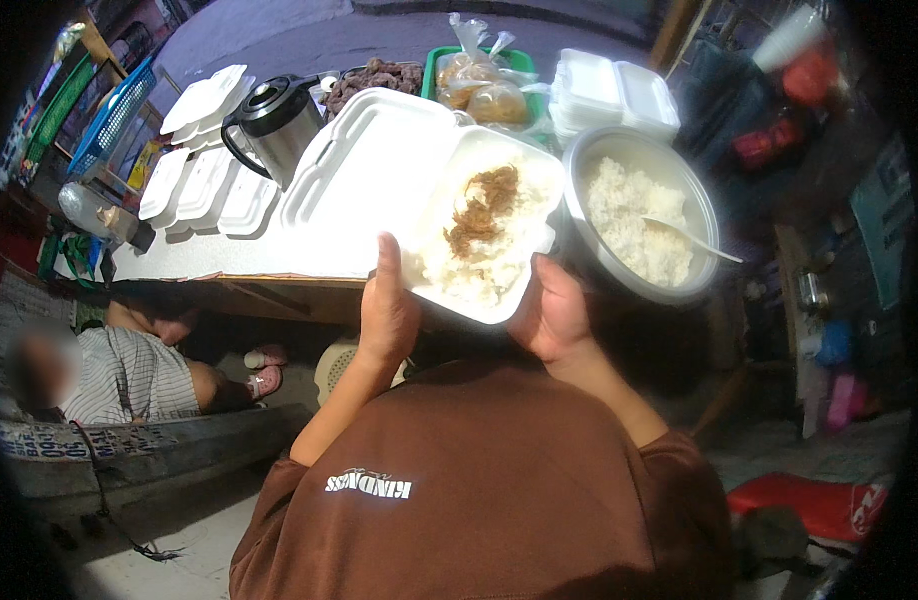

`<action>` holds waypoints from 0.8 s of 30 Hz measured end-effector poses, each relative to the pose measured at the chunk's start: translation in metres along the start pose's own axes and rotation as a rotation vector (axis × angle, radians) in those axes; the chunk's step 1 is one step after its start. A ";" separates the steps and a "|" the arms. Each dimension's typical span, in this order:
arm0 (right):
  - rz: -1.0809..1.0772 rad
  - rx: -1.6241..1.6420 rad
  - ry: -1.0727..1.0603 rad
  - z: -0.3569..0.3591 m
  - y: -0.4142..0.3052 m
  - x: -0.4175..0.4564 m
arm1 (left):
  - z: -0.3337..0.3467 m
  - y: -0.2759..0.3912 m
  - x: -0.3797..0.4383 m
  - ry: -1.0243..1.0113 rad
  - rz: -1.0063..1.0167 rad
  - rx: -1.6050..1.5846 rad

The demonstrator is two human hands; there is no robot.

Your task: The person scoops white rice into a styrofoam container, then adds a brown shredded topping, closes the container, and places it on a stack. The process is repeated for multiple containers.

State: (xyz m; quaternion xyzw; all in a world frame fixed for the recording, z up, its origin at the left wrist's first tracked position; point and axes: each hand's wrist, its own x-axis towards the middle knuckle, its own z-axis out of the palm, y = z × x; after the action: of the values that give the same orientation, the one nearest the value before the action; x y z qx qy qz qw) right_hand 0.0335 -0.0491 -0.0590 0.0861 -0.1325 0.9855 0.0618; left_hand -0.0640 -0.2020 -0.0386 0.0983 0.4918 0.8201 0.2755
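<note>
Between both hands I hold an opened white foam clamshell box (438, 247), tilted over the table's front edge. Its lid (376, 161) lies folded back to the left. Inside the base is white rice (470, 281), topped with brown shredded food (483, 214). My left hand (389, 319) grips the near left side, thumb up along the box. At the near right corner, my right hand (552, 311) supports it, fingers partly hidden beneath. Just right of the box stands a deep round pot (703, 202) of cooked rice (639, 217), with a white spoon (699, 241) stuck in it.
Closed foam boxes (203, 187) and a steel jug (275, 124) stand left on the white table (294, 259). Behind are dark brown food (376, 84), a green basket (432, 71) of tied bags (496, 101) and stacked open boxes (590, 90). A person (140, 367) sits low at left.
</note>
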 end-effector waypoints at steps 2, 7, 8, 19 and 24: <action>0.002 -0.033 0.025 0.003 0.000 0.001 | 0.003 0.004 -0.001 0.008 0.050 -0.050; 0.030 -0.012 0.009 -0.001 -0.004 0.000 | -0.003 0.015 -0.004 -0.010 0.295 0.226; 0.025 -0.023 0.023 0.002 -0.005 0.001 | -0.013 0.019 0.000 -0.043 0.326 0.446; 0.034 -0.372 0.104 0.031 -0.006 0.003 | 0.001 0.029 -0.004 -0.454 0.685 0.809; 0.043 -0.401 0.143 0.024 -0.006 0.002 | -0.003 0.027 -0.003 -0.454 0.689 0.833</action>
State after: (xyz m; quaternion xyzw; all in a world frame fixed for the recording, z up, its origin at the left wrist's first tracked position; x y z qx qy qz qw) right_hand 0.0366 -0.0497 -0.0345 -0.0010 -0.3231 0.9441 0.0660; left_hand -0.0727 -0.2160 -0.0162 0.5257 0.6412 0.5583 0.0294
